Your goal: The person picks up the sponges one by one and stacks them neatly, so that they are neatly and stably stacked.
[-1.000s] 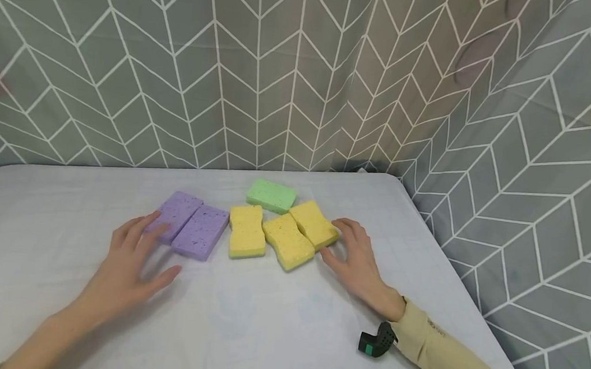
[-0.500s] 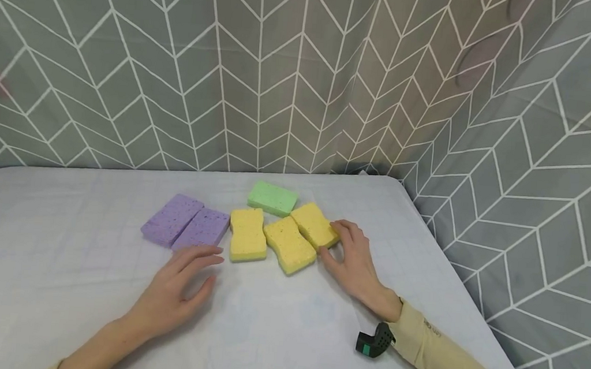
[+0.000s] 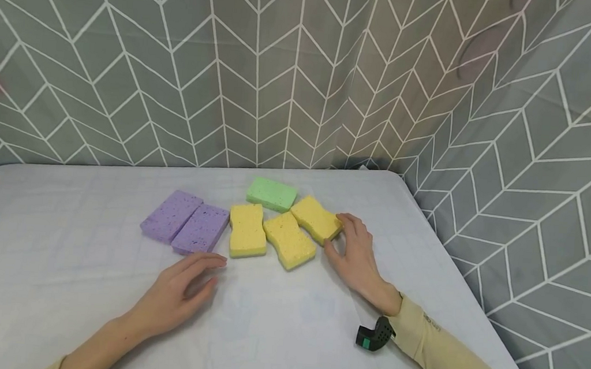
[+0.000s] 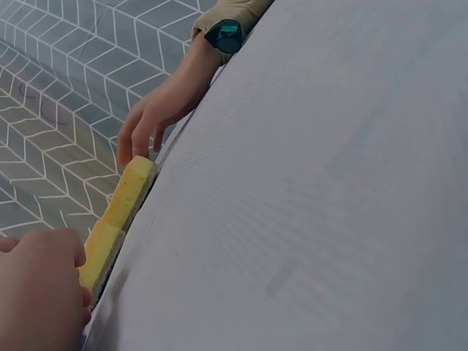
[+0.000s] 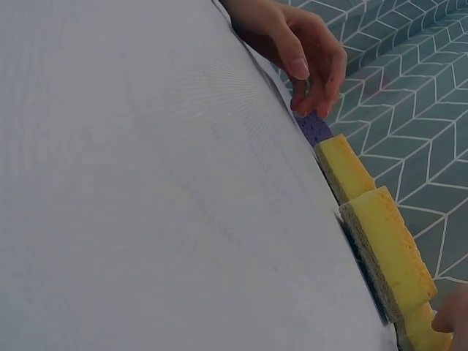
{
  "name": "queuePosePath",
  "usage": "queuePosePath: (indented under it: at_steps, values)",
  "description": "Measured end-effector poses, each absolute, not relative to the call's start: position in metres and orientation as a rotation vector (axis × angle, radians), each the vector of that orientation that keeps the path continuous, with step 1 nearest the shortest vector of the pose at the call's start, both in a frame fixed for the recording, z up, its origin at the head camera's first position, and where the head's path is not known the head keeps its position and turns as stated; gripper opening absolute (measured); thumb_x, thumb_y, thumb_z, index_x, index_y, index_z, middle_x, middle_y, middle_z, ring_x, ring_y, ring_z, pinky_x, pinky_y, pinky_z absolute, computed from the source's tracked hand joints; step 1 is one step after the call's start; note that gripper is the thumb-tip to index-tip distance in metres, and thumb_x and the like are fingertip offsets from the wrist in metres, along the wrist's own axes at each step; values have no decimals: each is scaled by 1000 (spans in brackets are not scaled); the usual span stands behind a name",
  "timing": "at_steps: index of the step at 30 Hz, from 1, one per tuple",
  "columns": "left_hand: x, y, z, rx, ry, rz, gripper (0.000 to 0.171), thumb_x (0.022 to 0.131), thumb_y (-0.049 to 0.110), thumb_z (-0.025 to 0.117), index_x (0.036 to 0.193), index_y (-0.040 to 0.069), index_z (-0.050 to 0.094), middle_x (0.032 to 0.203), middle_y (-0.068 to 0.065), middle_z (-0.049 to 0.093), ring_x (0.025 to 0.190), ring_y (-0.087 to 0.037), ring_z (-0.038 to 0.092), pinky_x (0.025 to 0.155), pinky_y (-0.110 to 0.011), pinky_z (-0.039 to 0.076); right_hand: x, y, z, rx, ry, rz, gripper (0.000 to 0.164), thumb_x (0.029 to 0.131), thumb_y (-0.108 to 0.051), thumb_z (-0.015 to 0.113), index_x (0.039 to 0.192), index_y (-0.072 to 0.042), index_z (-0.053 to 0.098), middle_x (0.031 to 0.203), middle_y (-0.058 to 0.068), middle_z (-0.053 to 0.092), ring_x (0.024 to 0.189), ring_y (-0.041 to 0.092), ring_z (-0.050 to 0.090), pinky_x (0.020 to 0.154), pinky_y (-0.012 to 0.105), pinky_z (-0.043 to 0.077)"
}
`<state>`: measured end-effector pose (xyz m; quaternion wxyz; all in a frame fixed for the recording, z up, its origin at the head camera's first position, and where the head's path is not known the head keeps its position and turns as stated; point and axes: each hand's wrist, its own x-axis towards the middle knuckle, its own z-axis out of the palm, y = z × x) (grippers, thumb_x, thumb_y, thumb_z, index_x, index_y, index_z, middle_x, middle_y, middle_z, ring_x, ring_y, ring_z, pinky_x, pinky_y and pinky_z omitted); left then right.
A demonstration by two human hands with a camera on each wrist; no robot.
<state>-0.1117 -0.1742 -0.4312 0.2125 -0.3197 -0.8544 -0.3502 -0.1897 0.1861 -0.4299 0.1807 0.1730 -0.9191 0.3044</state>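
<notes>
My left hand (image 3: 174, 294) is just in front of the right one of two purple sponges, its fingers loosely bent and holding nothing. The left purple sponge (image 3: 171, 216) and the right purple sponge (image 3: 201, 229) lie side by side on the white-covered table (image 3: 273, 333). Three yellow sponges with pinched-in sides form a row: the left one (image 3: 248, 231), the middle one (image 3: 290, 241) and the right one (image 3: 316, 218). With thumb and fingers, my right hand (image 3: 357, 256) holds the outer end of the right yellow sponge. Behind the row lies a green sponge (image 3: 271, 193).
A grey curtain (image 3: 278, 73) with white chevron lines hangs behind the table and along its right side. On the right wrist a black device (image 3: 374, 334) sticks out below the beige sleeve (image 3: 449, 353).
My left hand has come off the purple sponges, moving right and toward me. The right yellow sponge has turned slightly and shifted a little right with my right hand.
</notes>
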Motion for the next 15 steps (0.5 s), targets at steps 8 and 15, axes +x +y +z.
queuePosePath:
  at_steps: [8,15]
  values:
    - [-111,-175,-434,-829,-2420,-1016,41,83,-1,74,121,14,66,117,8,67,108,-14,65,102,-5,38,-193,185,-429,306,-2743,919,75,89,-39,70,144,3,41,139,20,44,129,36,42,107,56,34]
    - [-112,-175,-436,-767,-2498,-1127,36,87,1,72,119,16,65,112,9,70,106,-11,66,97,-8,43,-191,186,-427,271,-2743,948,73,87,-40,75,139,4,48,130,19,48,122,35,42,101,52,38]
